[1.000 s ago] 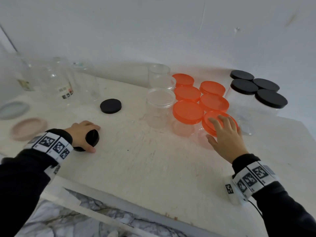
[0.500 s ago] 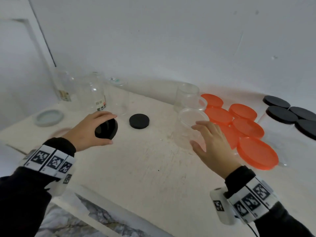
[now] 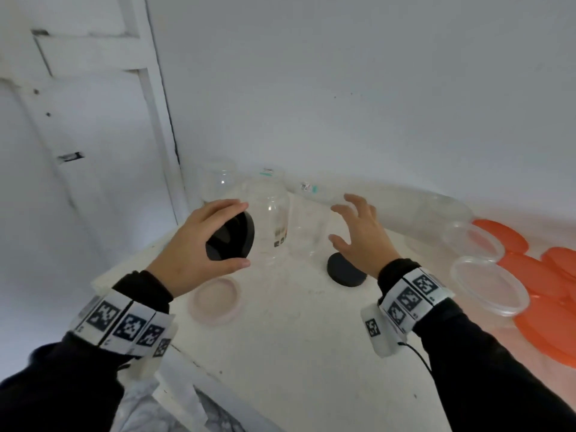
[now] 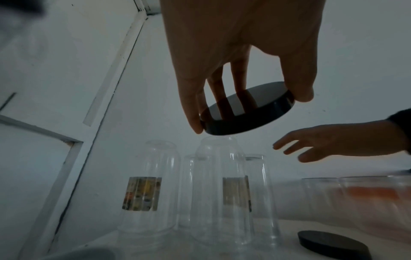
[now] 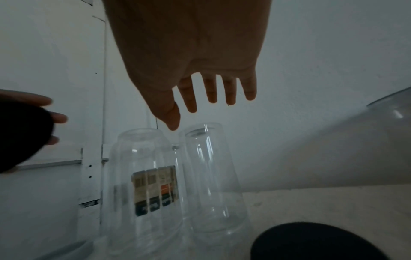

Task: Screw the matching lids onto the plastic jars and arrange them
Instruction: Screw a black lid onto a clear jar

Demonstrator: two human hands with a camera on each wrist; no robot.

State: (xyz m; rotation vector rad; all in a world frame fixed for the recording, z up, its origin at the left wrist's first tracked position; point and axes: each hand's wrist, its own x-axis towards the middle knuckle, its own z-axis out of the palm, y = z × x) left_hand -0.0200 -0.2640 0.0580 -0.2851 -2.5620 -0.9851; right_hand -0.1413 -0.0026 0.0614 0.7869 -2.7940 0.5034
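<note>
- Black plastic lid (image 3: 231, 241) is being gripped by the left hand (image 3: 193, 247), thumb and fingertips curling round its rim; the lid is tilting and is hanging in the air.
- Just below and beyond that grip, a clear labelled jar (image 3: 270, 219) is standing open-mouthed on the white table (image 3: 296, 353); in the left wrist view the held lid is hanging directly over its neck, apart from it.
- Beside the labelled jar, on the side away from the grip, a plain clear jar (image 3: 307, 232) is standing upright; a further clear jar (image 3: 218, 185) is standing behind the gripping hand.
- Over the plain jar the right hand (image 3: 358, 235) is hovering with fingers spread and relaxed, grasping nothing and touching nothing.
- Under the right wrist a second black lid (image 3: 344, 272) is lying flat on the table.
- Below the grip, near the left wrist, a pale pink lid (image 3: 215, 300) is lying flat.
- Well away from the grip, past the right forearm, two wide clear tubs (image 3: 489, 285) are standing uncapped next to orange-lidded tubs (image 3: 542, 307).
</note>
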